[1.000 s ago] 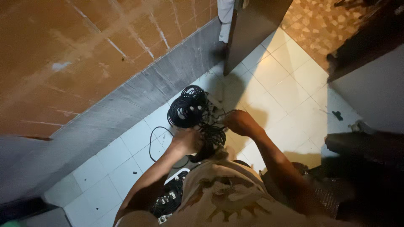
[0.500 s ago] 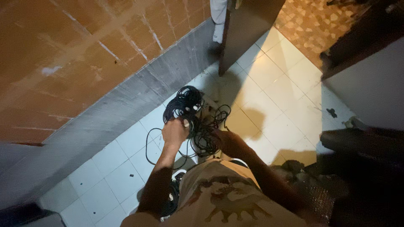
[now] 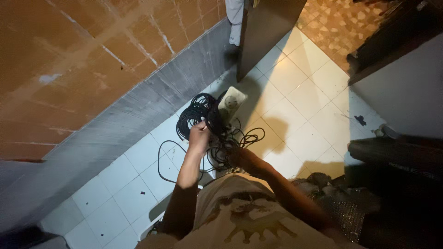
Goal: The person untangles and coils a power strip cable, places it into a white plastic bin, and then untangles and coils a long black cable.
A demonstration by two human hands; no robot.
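A tangled bundle of black cable (image 3: pixel 203 113) hangs over the white tiled floor (image 3: pixel 295 106) by the wall. My left hand (image 3: pixel 199 135) is closed on the coil's lower edge and holds it up. My right hand (image 3: pixel 241 159) sits lower and to the right, gripping loose black strands of the same tangle. A white power strip (image 3: pixel 232 102) hangs or lies just beyond the coil, with a loop of cable trailing on the tiles to the left.
A brick wall with a grey base (image 3: pixel 138 106) runs along the left. A dark door (image 3: pixel 267 32) stands ahead. Dark equipment cases (image 3: pixel 397 157) sit at the right, and patterned tiles (image 3: pixel 337 23) lie beyond the door.
My left hand has risen with the coil toward the wall, my right hand has dropped lower into the loose strands, and the white power strip has come into view behind the coil.
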